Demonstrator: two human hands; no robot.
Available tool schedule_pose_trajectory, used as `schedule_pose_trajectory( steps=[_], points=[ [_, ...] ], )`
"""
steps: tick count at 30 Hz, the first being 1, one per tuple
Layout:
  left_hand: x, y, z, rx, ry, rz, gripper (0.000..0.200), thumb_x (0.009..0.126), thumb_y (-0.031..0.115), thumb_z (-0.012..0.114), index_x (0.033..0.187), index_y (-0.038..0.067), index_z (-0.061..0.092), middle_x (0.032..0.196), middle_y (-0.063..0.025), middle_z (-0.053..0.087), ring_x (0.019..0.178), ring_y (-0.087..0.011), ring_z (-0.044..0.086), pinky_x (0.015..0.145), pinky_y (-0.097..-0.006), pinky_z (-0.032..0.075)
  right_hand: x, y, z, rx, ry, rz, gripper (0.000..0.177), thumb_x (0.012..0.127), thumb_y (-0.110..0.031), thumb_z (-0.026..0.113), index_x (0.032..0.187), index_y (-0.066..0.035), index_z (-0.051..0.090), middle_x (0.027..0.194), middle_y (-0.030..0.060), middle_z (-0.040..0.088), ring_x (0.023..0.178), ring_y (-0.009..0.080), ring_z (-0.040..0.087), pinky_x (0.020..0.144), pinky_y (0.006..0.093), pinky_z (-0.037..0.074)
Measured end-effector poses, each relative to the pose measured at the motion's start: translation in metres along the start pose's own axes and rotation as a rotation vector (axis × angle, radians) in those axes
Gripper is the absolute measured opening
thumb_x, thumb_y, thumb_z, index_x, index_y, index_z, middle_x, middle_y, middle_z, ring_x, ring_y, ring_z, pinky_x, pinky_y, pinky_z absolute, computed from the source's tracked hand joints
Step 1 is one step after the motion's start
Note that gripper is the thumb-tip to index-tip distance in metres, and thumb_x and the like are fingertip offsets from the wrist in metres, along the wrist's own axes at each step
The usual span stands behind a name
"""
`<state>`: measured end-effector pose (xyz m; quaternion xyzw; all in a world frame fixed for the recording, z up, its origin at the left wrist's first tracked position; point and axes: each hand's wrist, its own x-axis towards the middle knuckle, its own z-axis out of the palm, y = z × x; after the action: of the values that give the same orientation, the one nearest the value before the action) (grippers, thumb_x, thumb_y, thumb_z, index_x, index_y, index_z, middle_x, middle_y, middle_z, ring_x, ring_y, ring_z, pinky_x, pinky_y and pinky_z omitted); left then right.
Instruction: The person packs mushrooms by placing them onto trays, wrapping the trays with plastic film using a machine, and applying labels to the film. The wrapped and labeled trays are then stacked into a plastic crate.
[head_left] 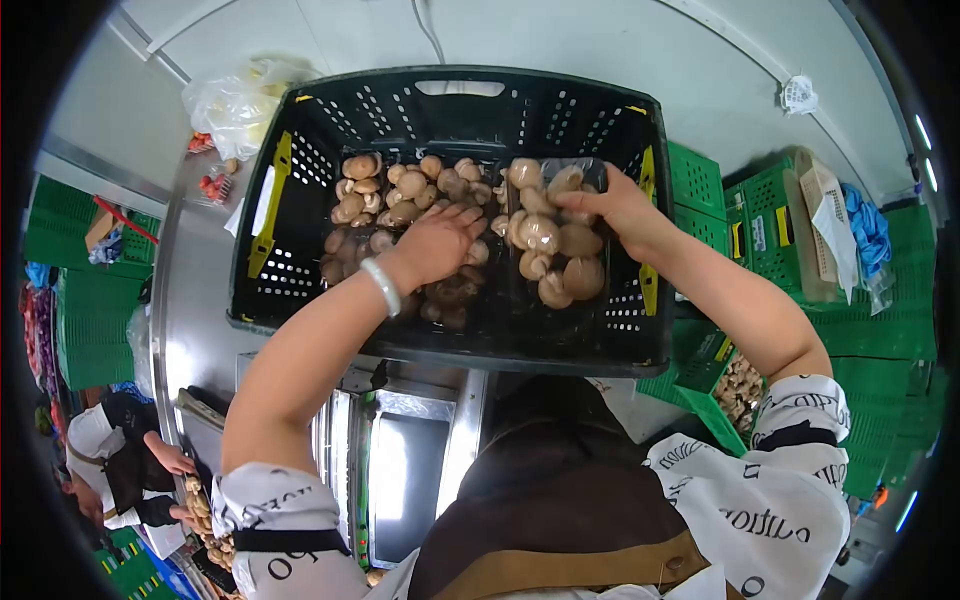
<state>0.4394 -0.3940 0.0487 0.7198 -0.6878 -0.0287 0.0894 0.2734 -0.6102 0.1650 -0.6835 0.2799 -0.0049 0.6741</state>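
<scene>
A big black crate (450, 340) with yellow handle clips stands in front of me, holding several packs of brown mushrooms (405, 185). At its right side is a tray of mushrooms (540, 235), its clear plastic shining. My right hand (622, 208) grips that tray's far right corner, thumb over the mushrooms and the other fingers hidden behind the edge. My left hand (440, 243), with a pale bangle at the wrist, rests on the mushroom packs in the middle, fingers stretched forward and slightly apart. Parts of the packs beneath it are hidden.
Under the crate runs a steel counter (205, 330). A plastic bag (235, 105) and small red-filled packs (214, 186) lie at the left. Green crates (765, 225) are stacked at the right, one lower crate holding mushrooms (738, 390). Another person's hand (172, 456) is near mushrooms lower left.
</scene>
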Motion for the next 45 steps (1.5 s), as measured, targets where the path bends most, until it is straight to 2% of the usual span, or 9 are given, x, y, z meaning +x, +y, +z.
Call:
schedule_pose_trajectory(
  steps=[5, 8, 11, 15, 24, 27, 32, 39, 45],
  points=[
    [-0.007, -0.016, 0.058, 0.059, -0.107, 0.177, 0.051, 0.079, 0.016, 0.056, 0.128, 0.004, 0.054, 0.136, -0.0083, 0.05, 0.121, -0.0227, 0.05, 0.094, -0.0351, 0.045, 0.025, 0.023, 0.008, -0.4, -0.02, 0.14, 0.075, 0.067, -0.025, 0.084, 0.126, 0.001, 0.046, 0.115, 0.0135, 0.059, 0.105, 0.0204, 0.057, 0.09, 0.0314, 0.045],
    [-0.005, -0.015, 0.023, -0.031, -0.389, 0.102, 0.049, 0.079, 0.016, 0.056, 0.127, 0.005, 0.054, 0.133, -0.0077, 0.051, 0.12, -0.024, 0.05, 0.09, -0.0353, 0.047, 0.037, 0.036, 0.016, -0.609, -0.021, 0.204, 0.081, 0.065, -0.029, 0.084, 0.129, 0.002, 0.045, 0.122, 0.0182, 0.056, 0.116, 0.0264, 0.053, 0.095, 0.0342, 0.043],
    [-0.005, -0.026, 0.038, -0.09, -0.249, 0.093, 0.048, 0.078, 0.017, 0.057, 0.125, 0.006, 0.055, 0.126, -0.0081, 0.054, 0.116, -0.0249, 0.052, 0.088, -0.0365, 0.047, 0.044, 0.037, 0.026, -0.71, -0.141, 0.244, 0.085, 0.063, -0.031, 0.084, 0.13, 0.002, 0.044, 0.127, 0.0198, 0.052, 0.12, 0.0285, 0.05, 0.098, 0.0356, 0.041],
    [0.002, -0.014, 0.053, -0.009, 0.167, 0.062, 0.047, 0.077, 0.018, 0.062, 0.122, 0.005, 0.057, 0.116, -0.0085, 0.058, 0.108, -0.0259, 0.055, 0.089, -0.0392, 0.047, 0.055, 0.047, 0.033, -0.744, -0.237, 0.305, 0.081, 0.064, -0.028, 0.083, 0.131, -0.002, 0.044, 0.126, 0.0191, 0.052, 0.118, 0.0281, 0.05, 0.098, 0.0343, 0.039],
    [0.007, -0.041, 0.051, -0.324, -0.107, 0.047, 0.065, 0.065, 0.022, 0.08, 0.123, 0.005, 0.055, 0.109, -0.0148, 0.061, 0.106, -0.0339, 0.058, 0.088, -0.0423, 0.047, 0.078, 0.042, 0.011, -0.729, -0.613, 0.448, 0.081, 0.067, -0.005, 0.08, 0.138, -0.006, 0.041, 0.13, 0.0209, 0.051, 0.111, 0.0247, 0.056, 0.088, 0.0339, 0.048],
    [0.016, -0.043, 0.04, -0.477, -0.407, -0.097, 0.067, 0.067, 0.023, 0.081, 0.126, 0.005, 0.053, 0.1, -0.0201, 0.064, 0.097, -0.0377, 0.061, 0.083, -0.0439, 0.048, 0.083, 0.039, 0.009, -0.754, -0.692, 0.464, 0.082, 0.069, -0.002, 0.079, 0.14, -0.007, 0.039, 0.129, 0.0218, 0.052, 0.108, 0.0239, 0.058, 0.084, 0.0332, 0.05],
    [0.018, -0.051, 0.031, -0.583, -0.423, -0.051, 0.062, 0.072, 0.026, 0.079, 0.123, 0.002, 0.054, 0.098, -0.0227, 0.066, 0.098, -0.0382, 0.062, 0.083, -0.0451, 0.049, 0.09, 0.035, 0.005, -0.816, -0.744, 0.468, 0.08, 0.068, -0.006, 0.08, 0.138, -0.007, 0.041, 0.116, 0.0172, 0.059, 0.106, 0.0245, 0.056, 0.091, 0.0332, 0.045],
    [0.034, -0.051, 0.023, -0.611, -0.59, -0.183, 0.07, 0.076, 0.027, 0.077, 0.133, 0.0, 0.047, 0.105, -0.0249, 0.064, 0.104, -0.0394, 0.06, 0.087, -0.0444, 0.047, 0.092, 0.03, 0.012, -0.843, -0.752, 0.465, 0.081, 0.068, -0.004, 0.079, 0.139, -0.005, 0.04, 0.122, 0.019, 0.058, 0.111, 0.0254, 0.056, 0.093, 0.0332, 0.045],
    [0.023, -0.054, 0.043, -0.522, -0.516, -0.063, 0.067, 0.076, 0.028, 0.076, 0.132, 0.0, 0.049, 0.108, -0.0242, 0.063, 0.106, -0.0389, 0.059, 0.089, -0.0439, 0.047, 0.096, 0.035, 0.01, -0.85, -0.78, 0.472, 0.082, 0.069, -0.002, 0.077, 0.142, -0.007, 0.038, 0.126, 0.0198, 0.057, 0.111, 0.0251, 0.057, 0.091, 0.0342, 0.048]
  ],
)
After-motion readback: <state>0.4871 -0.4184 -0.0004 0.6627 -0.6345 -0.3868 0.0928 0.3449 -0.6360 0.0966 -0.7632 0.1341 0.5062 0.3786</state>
